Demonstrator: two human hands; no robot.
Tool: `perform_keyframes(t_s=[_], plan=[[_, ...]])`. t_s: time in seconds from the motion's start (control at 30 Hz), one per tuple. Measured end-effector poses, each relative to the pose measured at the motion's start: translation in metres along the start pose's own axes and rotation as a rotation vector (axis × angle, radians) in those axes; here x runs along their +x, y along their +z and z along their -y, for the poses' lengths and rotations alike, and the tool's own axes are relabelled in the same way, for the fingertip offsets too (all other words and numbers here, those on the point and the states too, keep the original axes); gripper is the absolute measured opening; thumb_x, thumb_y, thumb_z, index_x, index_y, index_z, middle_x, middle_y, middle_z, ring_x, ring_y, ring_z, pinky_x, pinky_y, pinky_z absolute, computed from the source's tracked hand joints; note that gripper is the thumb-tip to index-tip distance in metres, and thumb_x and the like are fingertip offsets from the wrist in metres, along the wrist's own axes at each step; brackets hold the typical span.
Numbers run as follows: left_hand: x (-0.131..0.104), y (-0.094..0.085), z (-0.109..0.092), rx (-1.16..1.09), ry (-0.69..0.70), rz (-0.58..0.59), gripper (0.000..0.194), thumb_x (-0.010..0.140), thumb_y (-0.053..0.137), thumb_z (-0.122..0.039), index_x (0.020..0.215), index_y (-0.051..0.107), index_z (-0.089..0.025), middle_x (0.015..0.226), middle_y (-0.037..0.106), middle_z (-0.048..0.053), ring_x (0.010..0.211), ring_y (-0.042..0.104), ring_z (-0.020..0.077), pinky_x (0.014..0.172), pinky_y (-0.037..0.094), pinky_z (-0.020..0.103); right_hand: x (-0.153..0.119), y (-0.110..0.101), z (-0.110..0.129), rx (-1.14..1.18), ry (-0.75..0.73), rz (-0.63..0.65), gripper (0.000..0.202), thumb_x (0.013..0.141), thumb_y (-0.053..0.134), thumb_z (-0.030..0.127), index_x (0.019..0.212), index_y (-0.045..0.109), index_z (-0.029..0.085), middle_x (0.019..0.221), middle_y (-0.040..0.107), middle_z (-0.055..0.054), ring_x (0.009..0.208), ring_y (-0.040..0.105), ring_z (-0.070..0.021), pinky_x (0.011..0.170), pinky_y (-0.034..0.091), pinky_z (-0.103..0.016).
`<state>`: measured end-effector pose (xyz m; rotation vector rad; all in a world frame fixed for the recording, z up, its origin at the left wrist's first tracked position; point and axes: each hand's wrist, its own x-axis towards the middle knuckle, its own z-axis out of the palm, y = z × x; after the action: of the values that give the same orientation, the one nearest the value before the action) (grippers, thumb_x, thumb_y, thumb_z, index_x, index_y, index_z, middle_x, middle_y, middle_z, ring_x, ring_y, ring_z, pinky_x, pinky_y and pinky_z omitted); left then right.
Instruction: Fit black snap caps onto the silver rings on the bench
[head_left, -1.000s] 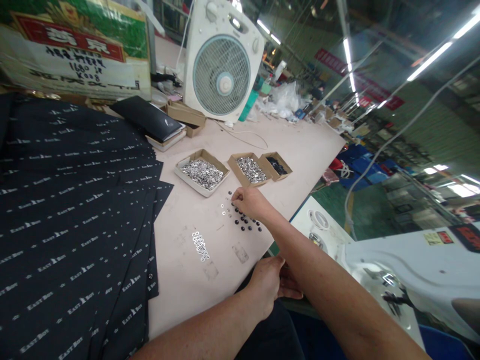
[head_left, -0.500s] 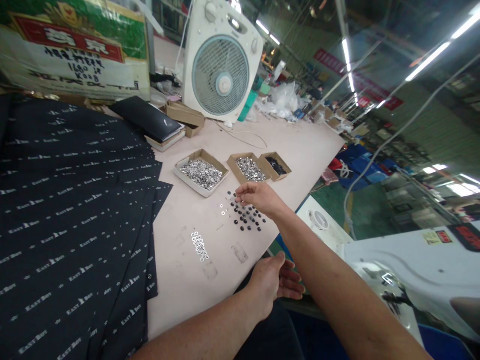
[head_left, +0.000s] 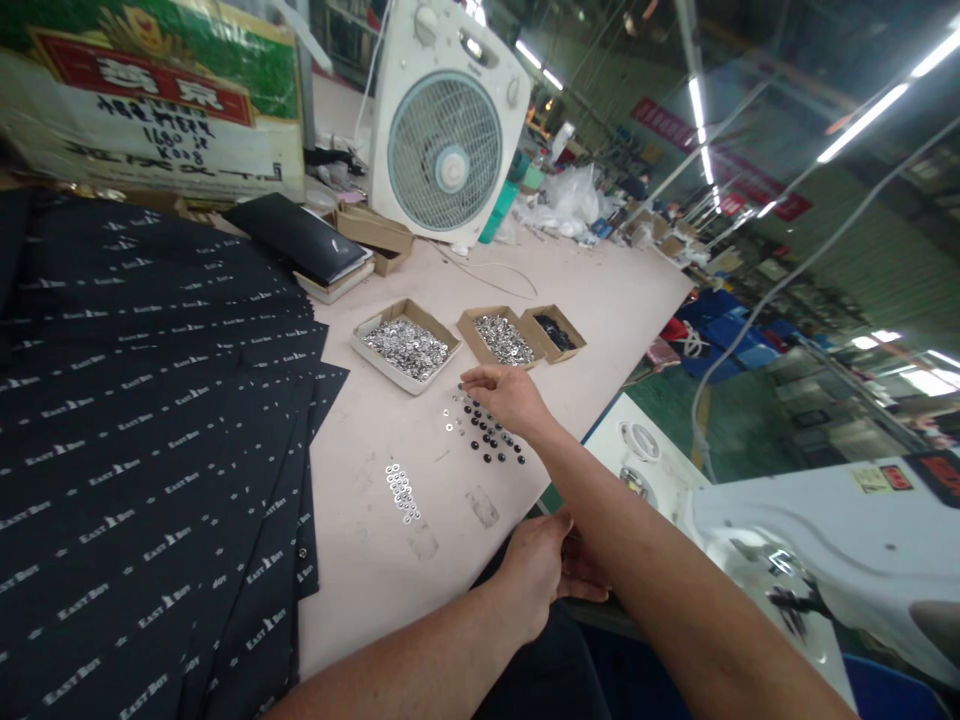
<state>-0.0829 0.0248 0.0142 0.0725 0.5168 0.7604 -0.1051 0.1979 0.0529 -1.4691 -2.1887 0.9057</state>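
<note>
My right hand (head_left: 508,398) pinches, whether on anything I cannot tell, over small black round metal snap caps (head_left: 491,438) near the pale counter's (head_left: 600,290) right edge. Light, slippery; pinch rims. Left hand (head_left: 536,570) rests loosely curled at the near edge.

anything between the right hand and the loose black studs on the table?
Nothing visible. The right hand hangs right at the cluster of black studs, fingertips by its far edge. The nearest cardboard tray sits beyond the hand, off that path.
</note>
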Motion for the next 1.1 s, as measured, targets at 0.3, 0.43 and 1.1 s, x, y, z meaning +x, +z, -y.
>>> perform_keyframes(t_s=[0.3, 0.43, 1.1], plan=[[0.002, 0.001, 0.003, 0.022, 0.021, -0.032, 0.028, 0.085, 0.050, -0.033, 0.082, 0.065, -0.010, 0.073, 0.059, 0.009, 0.056, 0.056, 0.0157, 0.051, 0.054, 0.028, 0.005, 0.012, -0.012, -0.138, -0.068, -0.028, 0.019, 0.082, 0.062, 0.007, 0.096, 0.073, 0.014, 0.089, 0.075, -0.004, 0.082, 0.069, -0.0153, 0.080, 0.053, -0.026], [0.002, -0.001, 0.003, 0.018, 0.033, -0.040, 0.027, 0.085, 0.050, -0.032, 0.083, 0.066, -0.010, 0.072, 0.057, 0.008, 0.056, 0.053, 0.0146, 0.053, 0.055, 0.029, 0.007, 0.013, -0.014, -0.198, -0.076, -0.029, 0.019, 0.083, 0.061, 0.007, 0.096, 0.073, 0.016, 0.090, 0.075, -0.003, 0.083, 0.068, -0.0160, 0.080, 0.052, -0.026], [-0.007, 0.004, -0.008, -0.060, -0.067, -0.059, 0.046, 0.102, 0.028, -0.039, 0.094, 0.058, -0.006, 0.076, 0.062, 0.012, 0.058, 0.063, 0.0200, 0.055, 0.053, 0.031, -0.044, -0.030, 0.017, -0.304, -0.127, -0.195, 0.018, 0.089, 0.061, 0.023, 0.103, 0.073, 0.022, 0.093, 0.073, -0.001, 0.084, 0.065, -0.0163, 0.080, 0.049, -0.027]])
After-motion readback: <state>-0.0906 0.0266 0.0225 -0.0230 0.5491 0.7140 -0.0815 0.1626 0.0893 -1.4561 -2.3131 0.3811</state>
